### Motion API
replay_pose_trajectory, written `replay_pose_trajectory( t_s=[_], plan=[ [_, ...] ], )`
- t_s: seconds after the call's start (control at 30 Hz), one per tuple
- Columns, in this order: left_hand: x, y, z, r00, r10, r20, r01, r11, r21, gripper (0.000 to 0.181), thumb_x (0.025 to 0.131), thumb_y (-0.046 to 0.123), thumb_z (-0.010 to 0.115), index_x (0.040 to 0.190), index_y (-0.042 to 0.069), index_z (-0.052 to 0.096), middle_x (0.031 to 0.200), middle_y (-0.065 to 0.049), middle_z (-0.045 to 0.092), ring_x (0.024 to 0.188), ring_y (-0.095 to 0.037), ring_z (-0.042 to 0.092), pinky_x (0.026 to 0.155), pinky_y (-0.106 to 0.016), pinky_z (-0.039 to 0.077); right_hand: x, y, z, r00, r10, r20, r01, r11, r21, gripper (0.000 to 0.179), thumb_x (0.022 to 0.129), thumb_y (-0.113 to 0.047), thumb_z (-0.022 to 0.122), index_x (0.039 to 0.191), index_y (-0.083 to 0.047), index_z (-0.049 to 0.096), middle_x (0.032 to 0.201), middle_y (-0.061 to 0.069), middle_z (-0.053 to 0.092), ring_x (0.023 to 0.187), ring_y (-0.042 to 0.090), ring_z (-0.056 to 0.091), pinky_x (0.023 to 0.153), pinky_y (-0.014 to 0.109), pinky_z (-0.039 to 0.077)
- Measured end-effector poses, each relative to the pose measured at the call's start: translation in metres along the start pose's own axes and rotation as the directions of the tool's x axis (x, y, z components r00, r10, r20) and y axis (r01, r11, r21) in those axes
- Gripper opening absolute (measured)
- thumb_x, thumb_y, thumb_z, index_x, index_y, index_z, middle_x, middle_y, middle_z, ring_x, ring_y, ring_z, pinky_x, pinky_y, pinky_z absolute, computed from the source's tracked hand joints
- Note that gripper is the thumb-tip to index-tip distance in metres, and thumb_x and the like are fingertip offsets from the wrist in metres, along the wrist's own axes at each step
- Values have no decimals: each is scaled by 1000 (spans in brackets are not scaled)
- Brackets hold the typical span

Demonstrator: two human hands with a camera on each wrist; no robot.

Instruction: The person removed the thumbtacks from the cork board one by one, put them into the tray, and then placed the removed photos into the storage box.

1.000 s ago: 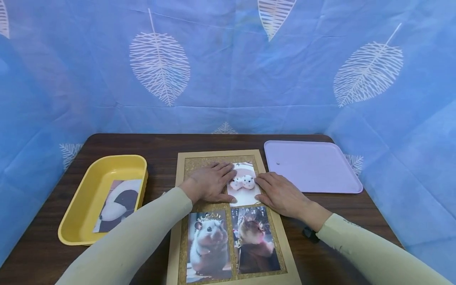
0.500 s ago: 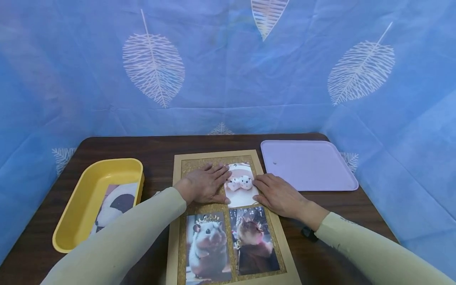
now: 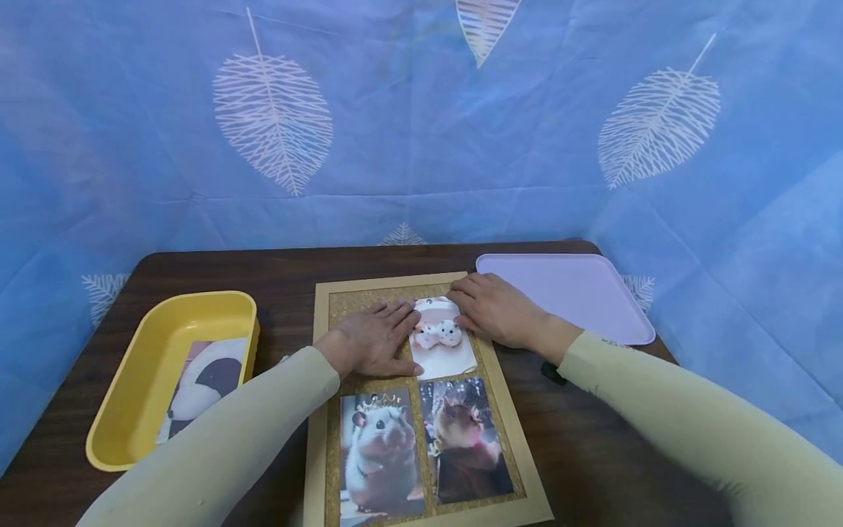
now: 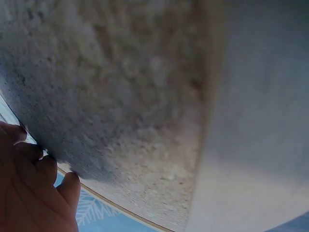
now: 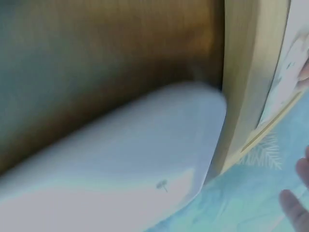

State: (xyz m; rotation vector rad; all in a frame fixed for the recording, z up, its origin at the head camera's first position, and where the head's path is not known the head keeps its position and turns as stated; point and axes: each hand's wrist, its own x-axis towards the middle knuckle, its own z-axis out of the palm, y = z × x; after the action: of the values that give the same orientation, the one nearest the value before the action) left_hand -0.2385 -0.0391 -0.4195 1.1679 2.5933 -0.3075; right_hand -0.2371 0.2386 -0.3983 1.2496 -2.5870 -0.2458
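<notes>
A wood-framed cork board (image 3: pixel 322 315) lies on the dark table with three photo cards on it. My left hand (image 3: pixel 374 340) lies flat on the cork, fingers spread, fingertips along the left edge of the upper card (image 3: pixel 444 360), which shows two small white animals. At that card's top right corner is my right hand (image 3: pixel 495 311), its fingers loosely bent and reaching over the frame. Below lie a white hamster card (image 3: pixel 382 461) and a darker hamster card (image 3: pixel 467 443). In the left wrist view the left fingers (image 4: pixel 71 188) touch the card's side.
To the left, a yellow bin (image 3: pixel 105 432) holds another photo card (image 3: pixel 207 384). A lilac tray (image 3: pixel 566 289) stands at the back right, partly behind my right hand. The right wrist view shows a small pin (image 5: pixel 162 184) on that tray. Blue leaf-print cloth (image 3: pixel 369 110) surrounds the table.
My right hand has slid from the upper card's lower right side up to its top right corner. My left hand stays on the cork. The head view has shifted slightly.
</notes>
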Motion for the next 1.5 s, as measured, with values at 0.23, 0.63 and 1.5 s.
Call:
replay_pose_trajectory(
  t_s=[0.23,0.63,1.5],
  plan=[
    [-1,0,3,1000,2,5,-2,1000,5,104,96,88,25,172,20,6,179,-4,6,165,-21,8,134,-42,16,30,22,9,979,-196,50,202,962,-186,31,105,-17,68,135,-9,65,135,9,66,124,27,61,99,46,52],
    [0,0,4,1000,5,16,-5,999,37,104,95,89,24,172,20,7,179,-4,7,165,-21,9,134,-42,16,59,42,14,864,-501,54,491,811,-317,20,106,-20,65,125,-14,67,124,2,69,112,24,61,92,43,50],
    [-3,-4,11,1000,-4,14,4,998,57,105,94,90,24,172,21,4,179,-2,4,165,-20,6,134,-43,14,99,35,20,741,-599,304,671,680,-296,24,107,-25,60,126,-19,73,127,-1,70,117,24,58,93,44,46]
  ],
)
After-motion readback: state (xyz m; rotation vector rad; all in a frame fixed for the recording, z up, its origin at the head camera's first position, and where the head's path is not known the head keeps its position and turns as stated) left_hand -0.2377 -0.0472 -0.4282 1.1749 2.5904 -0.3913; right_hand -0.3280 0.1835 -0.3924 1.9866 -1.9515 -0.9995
